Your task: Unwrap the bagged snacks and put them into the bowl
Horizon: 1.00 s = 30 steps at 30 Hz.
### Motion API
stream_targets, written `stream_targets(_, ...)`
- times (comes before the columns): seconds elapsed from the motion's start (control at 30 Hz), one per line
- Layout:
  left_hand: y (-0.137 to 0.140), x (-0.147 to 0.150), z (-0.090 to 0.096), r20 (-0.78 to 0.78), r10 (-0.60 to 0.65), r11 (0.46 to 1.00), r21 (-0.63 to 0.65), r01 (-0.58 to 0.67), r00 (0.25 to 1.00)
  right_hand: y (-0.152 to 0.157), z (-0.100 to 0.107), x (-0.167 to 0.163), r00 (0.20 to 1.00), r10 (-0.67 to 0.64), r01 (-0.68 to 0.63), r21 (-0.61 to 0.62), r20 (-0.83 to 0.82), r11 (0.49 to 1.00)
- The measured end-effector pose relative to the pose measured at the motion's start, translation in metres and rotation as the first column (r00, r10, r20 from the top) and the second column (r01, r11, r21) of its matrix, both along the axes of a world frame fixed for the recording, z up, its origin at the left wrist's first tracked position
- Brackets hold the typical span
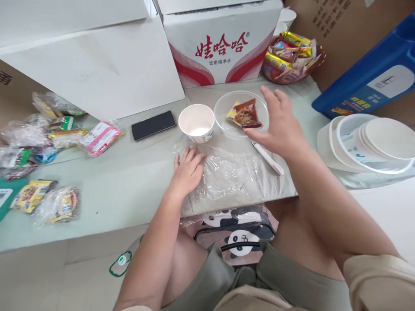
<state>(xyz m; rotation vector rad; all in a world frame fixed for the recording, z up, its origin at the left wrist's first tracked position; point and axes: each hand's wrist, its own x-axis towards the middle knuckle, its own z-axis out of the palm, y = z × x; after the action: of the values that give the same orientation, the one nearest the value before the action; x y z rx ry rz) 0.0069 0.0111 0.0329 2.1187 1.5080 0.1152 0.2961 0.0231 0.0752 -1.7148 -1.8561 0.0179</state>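
Observation:
My left hand (pixel 188 170) lies with fingers spread on a sheet of clear plastic film (pixel 227 177) near the table's front edge. Just beyond its fingertips stands a white paper bowl (pixel 197 123), upright, with no contents visible. To the right of that is a clear round plastic bowl (pixel 223 123) holding a brown snack packet (pixel 249 114) and a yellow packet (pixel 232 113). My right hand (pixel 280 123) hovers at this bowl's right side, thumb and fingers wide apart; whether it touches the rim I cannot tell. Below the thumb lies a white utility knife (pixel 268 159).
A black phone (pixel 154 125) and several wrapped snacks (pixel 100 137) are on the left. Boxes (pixel 223 52) stand along the back. At right are a basket of snacks (pixel 292 56), a blue bottle (pixel 366 73) and nested white tubs (pixel 330 144). A panda-print bag (pixel 240 242) is beneath the table edge.

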Motion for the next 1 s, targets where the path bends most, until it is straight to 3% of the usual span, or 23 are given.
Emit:
stream_targets(0.13, -0.003, 0.000, 0.005, 0.036, -0.029, 0.999, 0.032, 0.028, 0.999, -0.037, 0.004, -0.006, 0.995, 0.104, -0.104, 0.010, -0.001, 0.994)
stream_targets(0.27, -0.004, -0.003, 0.005, 0.107, -0.032, 0.997, 0.067, 0.025, 0.994, -0.062, -0.023, -0.014, 0.970, 0.241, -0.235, -0.107, 0.039, 0.966)
stream_targets(0.4, -0.004, -0.007, 0.000, 0.205, -0.007, 0.989, 0.146, -0.023, 0.979, -0.058, -0.041, -0.020, 0.979, 0.171, -0.148, -0.188, 0.111, 0.971)
stream_targets(0.5, -0.001, -0.012, -0.006, 0.348, 0.164, 0.922, 0.278, -0.268, 0.923, -0.060, -0.030, -0.024, 0.997, 0.081, -0.081, -0.008, -0.011, 0.997)
stream_targets(0.6, 0.003, -0.018, -0.011, 0.549, 0.312, 0.857, 0.190, -0.479, 0.776, -0.072, -0.008, -0.026, 0.990, 0.080, -0.051, 0.239, -0.114, 0.970)
stream_targets(0.7, 0.008, -0.019, -0.016, 0.710, 0.353, 0.911, -0.114, -0.396, 0.609, -0.084, 0.003, -0.022, 0.970, 0.214, -0.148, 0.417, -0.117, 0.897)
stream_targets(0.77, 0.010, -0.017, -0.016, 0.757, 0.393, 0.915, -0.268, -0.300, 0.522, -0.086, 0.000, -0.015, 0.925, 0.358, -0.251, 0.508, -0.125, 0.824)
stream_targets(0.8, 0.010, -0.015, -0.016, 0.777, 0.417, 0.906, -0.312, -0.288, 0.472, -0.085, -0.005, -0.011, 0.897, 0.412, -0.285, 0.499, -0.164, 0.818)
stream_targets(0.87, 0.012, -0.012, -0.013, 0.819, 0.459, 0.877, -0.355, -0.325, 0.344, -0.080, -0.016, -0.004, 0.835, 0.451, -0.339, 0.350, -0.316, 0.873)
stream_targets(0.93, 0.013, -0.010, -0.010, 0.851, 0.476, 0.850, -0.381, -0.364, 0.220, -0.076, -0.028, 0.000, 0.824, 0.349, -0.371, 0.041, -0.446, 0.928)
stream_targets(1.0, 0.014, -0.012, -0.007, 0.861, 0.478, 0.843, -0.396, -0.363, 0.172, -0.073, -0.037, 0.002, 0.855, 0.228, -0.359, -0.214, -0.466, 0.908)
